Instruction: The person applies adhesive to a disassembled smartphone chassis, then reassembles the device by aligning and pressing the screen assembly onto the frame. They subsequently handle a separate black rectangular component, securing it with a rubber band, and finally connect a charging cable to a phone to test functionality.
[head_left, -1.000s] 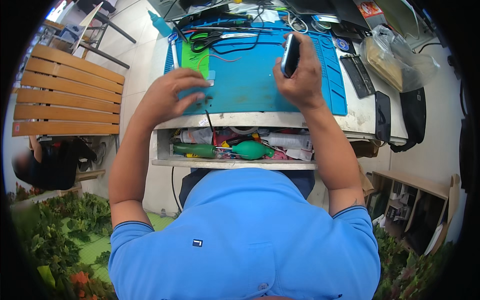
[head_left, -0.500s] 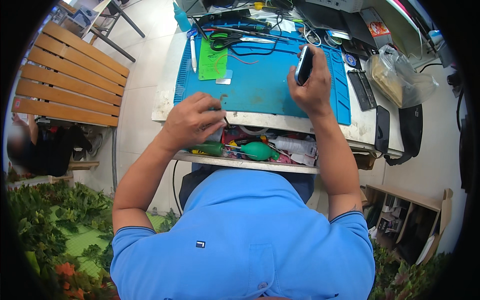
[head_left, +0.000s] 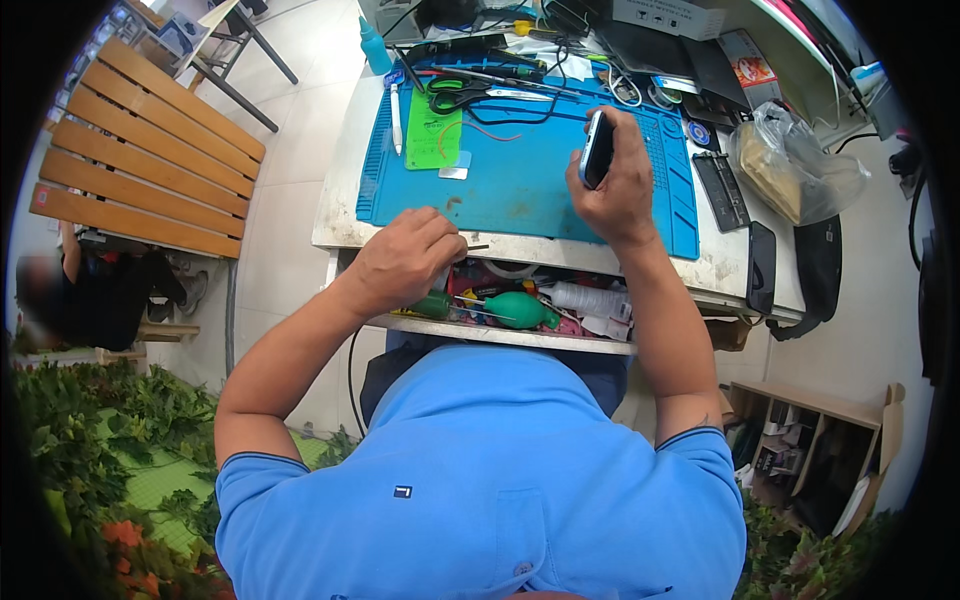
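Note:
My right hand (head_left: 620,180) is wrapped around a smartphone (head_left: 597,152), tilted up on edge over the right part of the blue work mat (head_left: 500,200). My left hand (head_left: 415,258) is closed in a pinch above the open drawer (head_left: 500,338). From its fingertips a thin dark rod (head_left: 478,247) sticks out to the right; its kind cannot be made out. Below, the drawer holds a green rubber air blower (head_left: 517,310), a white tube (head_left: 590,297) and other small items, partly hidden by my left hand.
On the mat lie a green card (head_left: 433,130), scissors (head_left: 455,95), a white pen (head_left: 396,120) and a red wire. A blue bottle (head_left: 374,48) stands at the far left. To the right are a clear plastic bag (head_left: 800,165) and another dark phone (head_left: 762,265).
My left hand has shifted slightly right and down, and the thin dark rod now points right. The phone in my right hand has moved a little left and down.

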